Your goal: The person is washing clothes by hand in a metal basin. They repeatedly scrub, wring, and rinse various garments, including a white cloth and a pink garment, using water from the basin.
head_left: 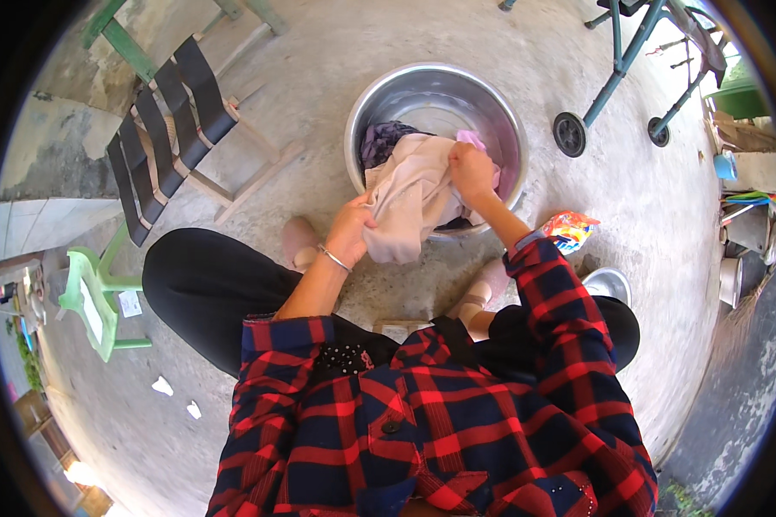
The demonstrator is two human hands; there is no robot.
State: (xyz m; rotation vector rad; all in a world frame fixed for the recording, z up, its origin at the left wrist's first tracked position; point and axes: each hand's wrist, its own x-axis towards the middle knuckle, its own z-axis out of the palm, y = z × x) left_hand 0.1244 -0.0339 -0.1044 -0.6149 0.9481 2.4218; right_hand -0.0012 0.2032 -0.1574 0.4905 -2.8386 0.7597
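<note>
Between my hands a beige garment (409, 185) is spread over the near side of a round metal basin (388, 84) on the floor. My left hand (351, 231) grips its left edge, just outside the basin rim. A fistful of the same cloth is in my right hand (472, 172), above the basin's right half. Dark patterned cloth (384, 142) lies in the basin at the left, partly under the garment. Some pink cloth (471, 138) shows beside my right hand. The garment hides much of what lies below it.
An orange packet (569, 229) lies right of the basin, with a small metal bowl (608, 283) nearer me. At the left stand a strapped chair (168, 129) and a green plastic chair (90, 297). A wheeled frame (608, 95) is at the far right.
</note>
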